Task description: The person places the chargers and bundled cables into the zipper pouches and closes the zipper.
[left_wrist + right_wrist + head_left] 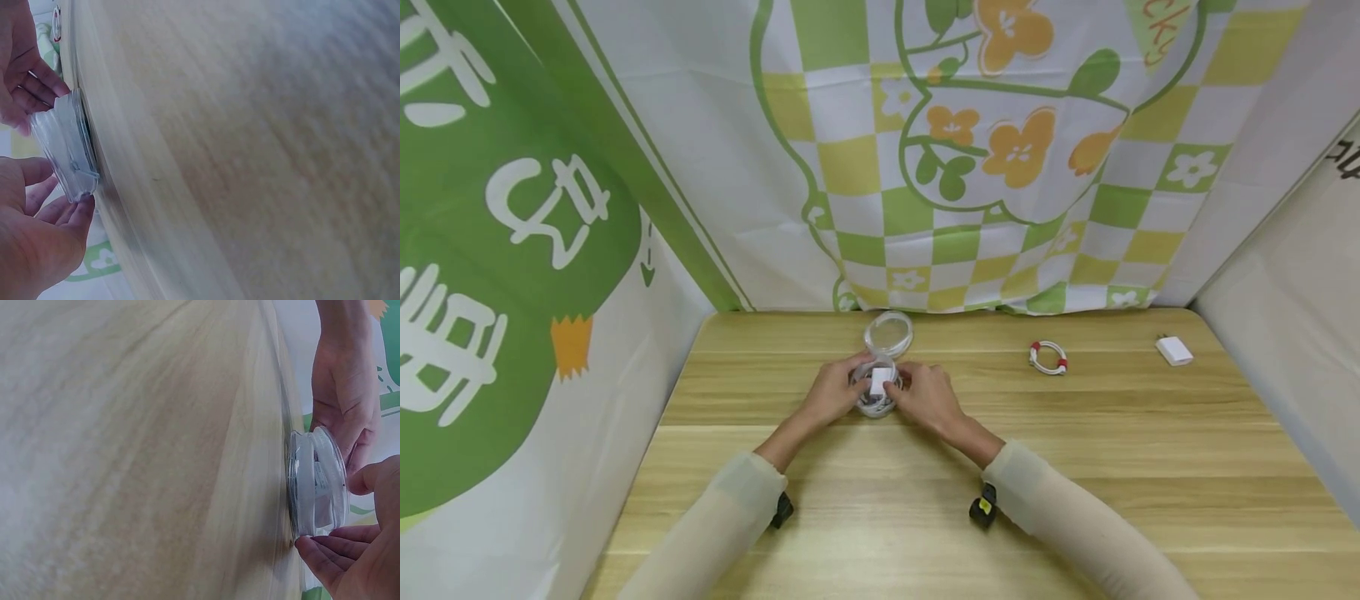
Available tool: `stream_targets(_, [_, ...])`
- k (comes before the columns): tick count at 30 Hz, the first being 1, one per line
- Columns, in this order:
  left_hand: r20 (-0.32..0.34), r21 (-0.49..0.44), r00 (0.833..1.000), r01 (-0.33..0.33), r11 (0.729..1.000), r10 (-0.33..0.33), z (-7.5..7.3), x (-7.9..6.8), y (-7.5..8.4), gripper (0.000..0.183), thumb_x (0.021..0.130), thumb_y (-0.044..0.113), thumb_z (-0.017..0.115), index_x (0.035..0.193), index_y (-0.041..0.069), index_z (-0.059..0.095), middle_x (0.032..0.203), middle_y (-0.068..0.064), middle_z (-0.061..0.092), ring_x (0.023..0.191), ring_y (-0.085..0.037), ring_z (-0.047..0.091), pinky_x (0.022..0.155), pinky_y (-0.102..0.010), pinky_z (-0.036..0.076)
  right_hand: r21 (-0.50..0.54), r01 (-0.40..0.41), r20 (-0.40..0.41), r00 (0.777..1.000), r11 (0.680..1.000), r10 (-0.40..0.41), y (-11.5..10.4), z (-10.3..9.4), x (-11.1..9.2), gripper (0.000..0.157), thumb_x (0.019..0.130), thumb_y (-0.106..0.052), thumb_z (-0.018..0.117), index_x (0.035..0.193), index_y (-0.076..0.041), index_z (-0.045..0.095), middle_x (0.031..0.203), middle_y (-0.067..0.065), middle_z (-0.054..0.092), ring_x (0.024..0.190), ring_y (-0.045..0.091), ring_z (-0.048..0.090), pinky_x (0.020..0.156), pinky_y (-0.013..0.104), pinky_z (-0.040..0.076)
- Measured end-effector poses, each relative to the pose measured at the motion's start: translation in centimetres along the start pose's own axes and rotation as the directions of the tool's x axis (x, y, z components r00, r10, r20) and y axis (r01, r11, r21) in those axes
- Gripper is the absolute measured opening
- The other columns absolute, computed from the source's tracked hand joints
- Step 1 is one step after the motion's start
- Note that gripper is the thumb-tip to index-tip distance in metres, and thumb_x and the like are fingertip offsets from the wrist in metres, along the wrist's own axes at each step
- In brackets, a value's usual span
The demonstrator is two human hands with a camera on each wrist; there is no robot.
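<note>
The person's left hand (835,392) and right hand (931,398) grip opposite sides of the clear round container (305,487), thumbs over the white block (878,380), perhaps a charger, inside it. Settling that block seems the step in hand; the next move calls for steady, even pressure. Beyond the container, "cky" reads on the checked floral cloth (1015,150); print inside the container is illegible.

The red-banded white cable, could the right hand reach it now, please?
Probably yes, once freed: the right hand holds the clear round container, but nothing stands between that hand and the cable.
</note>
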State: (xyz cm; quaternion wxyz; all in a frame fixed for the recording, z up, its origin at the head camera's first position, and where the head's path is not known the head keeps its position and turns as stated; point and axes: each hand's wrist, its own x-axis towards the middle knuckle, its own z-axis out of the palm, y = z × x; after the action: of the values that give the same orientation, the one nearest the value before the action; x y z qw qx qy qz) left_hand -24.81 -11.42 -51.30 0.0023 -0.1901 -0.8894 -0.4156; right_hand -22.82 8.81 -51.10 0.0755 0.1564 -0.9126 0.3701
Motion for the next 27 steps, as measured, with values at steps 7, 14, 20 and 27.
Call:
stream_targets(7, [0.019, 0.018, 1.000, -0.019, 1.000, 0.019, 0.0, -0.3, 0.5, 0.042, 0.096, 0.000, 0.073, 0.138, -0.003, 0.067, 0.142, -0.021, 0.065, 0.103, -0.029, 0.072, 0.088, -0.041, 0.062, -0.022, -0.007, 0.006, 1.000, 1.000, 0.007, 0.0, -0.5, 0.5, 0.029, 0.090, -0.011, 0.070, 0.114, 0.000, 0.079, 0.086, 0.007, 0.078, 0.067, 0.016, 0.063, 0.063, 0.035, 0.055])
stream_targets(14, [0.034, 0.054, 0.998, -0.051, 0.997, 0.049, 0.2, -0.7, 1.0, 0.037, 0.095, 0.000, 0.075, 0.131, -0.002, 0.071, 0.144, -0.027, 0.061, 0.091, -0.024, 0.072, 0.079, -0.037, 0.062, -0.003, -0.031, 0.025, 0.999, 1.000, 0.031, 0.3, -0.7, 0.7, 0.035, 0.092, -0.009, 0.066, 0.123, 0.005, 0.075, 0.105, 0.016, 0.081, 0.101, 0.028, 0.078, 0.090, 0.046, 0.063])
stream_targets(20, [0.034, 0.066, 0.999, -0.036, 0.997, 0.034, 0.3, -0.8, 1.2, 0.036, 0.095, 0.004, 0.078, 0.130, -0.001, 0.072, 0.145, -0.028, 0.060, 0.092, -0.023, 0.073, 0.079, -0.036, 0.063, -0.006, 0.001, 0.050, 0.999, 1.000, 0.000, 0.6, -1.0, 0.8, 0.034, 0.092, -0.004, 0.065, 0.123, 0.005, 0.075, 0.106, 0.017, 0.080, 0.099, 0.029, 0.079, 0.086, 0.044, 0.064])
stream_targets(27, [0.046, 0.120, 0.998, -0.037, 0.992, 0.031, 0.0, -1.1, 1.6, 0.033, 0.093, 0.006, 0.080, 0.126, 0.000, 0.075, 0.089, -0.012, 0.076, 0.064, -0.010, 0.058, 0.059, -0.025, 0.052, -0.006, 0.077, 0.130, 0.989, 0.997, -0.076, 1.1, -1.7, 1.3, 0.032, 0.094, 0.000, 0.065, 0.124, 0.003, 0.076, 0.110, 0.018, 0.079, 0.100, 0.030, 0.078, 0.085, 0.044, 0.064])
